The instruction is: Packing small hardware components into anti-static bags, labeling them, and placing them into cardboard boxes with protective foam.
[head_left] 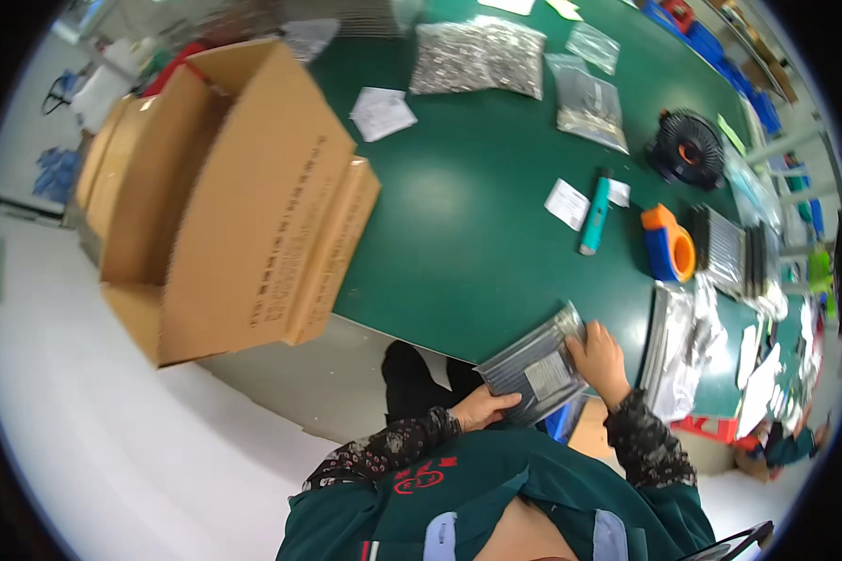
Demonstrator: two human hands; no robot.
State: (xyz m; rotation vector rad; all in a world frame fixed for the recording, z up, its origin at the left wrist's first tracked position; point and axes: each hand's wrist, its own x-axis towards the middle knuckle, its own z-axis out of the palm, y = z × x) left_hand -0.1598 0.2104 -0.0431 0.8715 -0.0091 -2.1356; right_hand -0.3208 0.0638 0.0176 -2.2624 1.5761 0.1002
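Between my hands is a clear plastic bag of dark flat parts [519, 363] with a white label, held at the table's near edge. My left hand [485, 408] grips its lower left side, thumb on top. At the bag's upper right side, my right hand [601, 359] is closed on the edge near the bag's end. What the dark parts inside are, I cannot make out. Just right of my right hand lie more bagged parts [666, 341] in clear plastic on the green table [449, 224].
An open cardboard box [253, 206] stands at the left. Toward the right are an orange and blue tape dispenser [669, 245], a teal cutter [595, 215], a black fan [687, 150] and stacked bagged parts [725, 248]. Bags of small metal parts [477, 58] lie at the far side.
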